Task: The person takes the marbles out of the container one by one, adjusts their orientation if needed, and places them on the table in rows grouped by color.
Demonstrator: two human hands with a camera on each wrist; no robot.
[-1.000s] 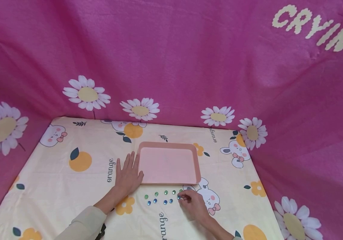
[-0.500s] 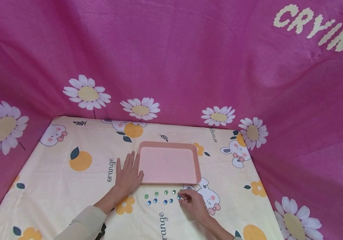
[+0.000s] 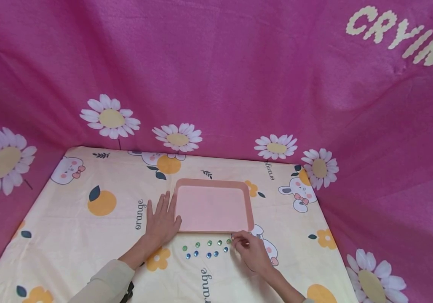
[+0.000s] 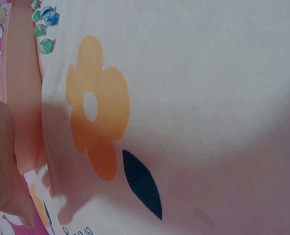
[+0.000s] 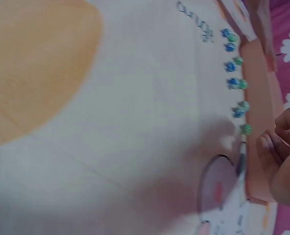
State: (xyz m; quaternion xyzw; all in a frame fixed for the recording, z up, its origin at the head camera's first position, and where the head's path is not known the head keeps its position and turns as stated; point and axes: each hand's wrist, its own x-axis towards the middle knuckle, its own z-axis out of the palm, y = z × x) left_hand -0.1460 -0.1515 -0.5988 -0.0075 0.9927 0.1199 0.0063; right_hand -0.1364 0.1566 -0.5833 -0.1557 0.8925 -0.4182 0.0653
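Note:
Several green glass marbles (image 3: 209, 243) and blue glass marbles (image 3: 209, 255) lie in two rough rows in front of a pink rectangular tray (image 3: 216, 231). My left hand (image 3: 161, 221) lies flat with fingers spread along the tray's left side, its thumb at the near corner. My right hand (image 3: 252, 251) is beside the right end of the rows, fingers loosely curled, fingertips close to the last green marble (image 3: 228, 241). In the right wrist view that end marble (image 5: 246, 129) shows apart from the fingers (image 5: 268, 152), and no marble shows in the hand.
A cream tablecloth (image 3: 118, 244) printed with oranges, flowers and rabbits covers the table. Pink cloth (image 3: 216, 75) with daisies hangs behind and at both sides. The tray's raised rim stands just beyond the marbles.
My right hand has let go of the rightmost blue marble and moved slightly up and right, nearer the tray. The blue marble stays in its row. My left hand has not moved.

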